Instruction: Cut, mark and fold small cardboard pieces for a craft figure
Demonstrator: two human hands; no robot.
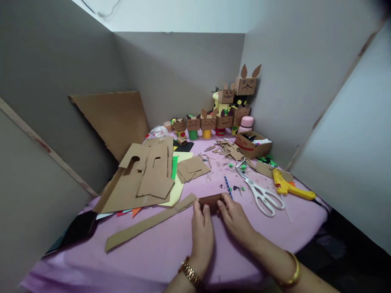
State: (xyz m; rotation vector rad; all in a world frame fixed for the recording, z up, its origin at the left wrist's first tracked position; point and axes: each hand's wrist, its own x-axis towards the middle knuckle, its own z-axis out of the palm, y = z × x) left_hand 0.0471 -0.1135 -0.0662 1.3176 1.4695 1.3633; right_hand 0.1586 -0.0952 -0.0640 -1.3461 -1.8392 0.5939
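Between my two hands, low over the front of the table, is a small folded piece of brown cardboard point(211, 203). My left hand point(203, 228) grips its left end, thumb on the near face. The right end is pinched by my right hand point(234, 213), its thumb also on the near side. Just left of my hands lies a long cardboard strip point(146, 224). A blue patterned pencil point(227, 186) rests beyond my right hand. White-handled scissors point(263, 196) lie to the right, and a yellow glue gun point(288, 185) is further right.
Flat cardboard sheets point(143, 175) are stacked at left, near a dark tablet-like object point(76, 230). Cardboard scraps point(230, 150) and an open cardboard box point(253, 146) sit at the back right. Several cardboard animal figures point(208, 122) stand along the back, by grey partitions.
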